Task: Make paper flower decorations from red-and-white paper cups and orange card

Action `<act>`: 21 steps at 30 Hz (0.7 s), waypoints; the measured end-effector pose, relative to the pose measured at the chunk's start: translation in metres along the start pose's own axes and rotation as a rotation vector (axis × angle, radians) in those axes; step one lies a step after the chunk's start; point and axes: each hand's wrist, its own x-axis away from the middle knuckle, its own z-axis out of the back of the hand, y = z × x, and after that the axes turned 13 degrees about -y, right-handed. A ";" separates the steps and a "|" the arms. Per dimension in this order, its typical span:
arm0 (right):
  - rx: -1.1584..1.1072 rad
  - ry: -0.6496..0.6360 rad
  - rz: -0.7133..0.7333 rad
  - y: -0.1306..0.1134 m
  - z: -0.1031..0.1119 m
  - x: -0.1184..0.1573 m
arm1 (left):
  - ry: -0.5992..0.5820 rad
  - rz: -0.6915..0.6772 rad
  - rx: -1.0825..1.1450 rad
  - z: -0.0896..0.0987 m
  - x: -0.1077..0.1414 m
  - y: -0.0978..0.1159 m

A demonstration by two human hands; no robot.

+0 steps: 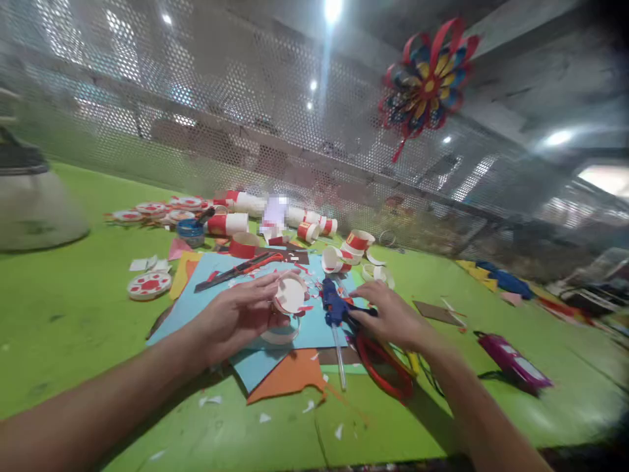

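Observation:
My left hand (240, 318) is closed around a small white round paper-cup piece (291, 294), its pale disc facing me, with red scraps beside it. Below the piece, a white ring (281, 333) lies on the light blue sheet. My right hand (390, 313) is at the handle of a blue glue gun (335, 305), thumb and fingers on either side of it. A clear glue stick (340, 357) juts from the gun's back toward me. Red-handled scissors (383, 370) lie just below my right hand.
A utility knife (238, 270) rests on the blue sheet (181, 324). Behind are cut red-and-white paper cups (228, 224), a blue jar (190, 233) and dotted discs (149, 286). Orange felt (289, 377) lies in front, a purple device (514, 364) at right. A perforated metal screen (295, 131) stands behind.

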 end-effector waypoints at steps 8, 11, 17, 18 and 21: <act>0.011 0.051 -0.024 -0.013 -0.021 -0.010 | -0.032 0.011 0.020 -0.004 -0.002 -0.001; -0.004 0.087 -0.041 -0.015 -0.028 -0.018 | -0.027 0.007 0.021 -0.002 -0.001 0.000; -0.116 0.151 -0.032 -0.012 -0.020 -0.012 | 0.001 -0.017 0.037 -0.001 -0.002 0.002; -0.177 0.177 -0.021 -0.011 -0.014 -0.009 | 0.011 -0.020 0.036 -0.001 -0.002 0.003; -0.420 0.251 0.015 -0.009 0.005 0.001 | 0.037 -0.018 0.029 -0.002 -0.003 0.003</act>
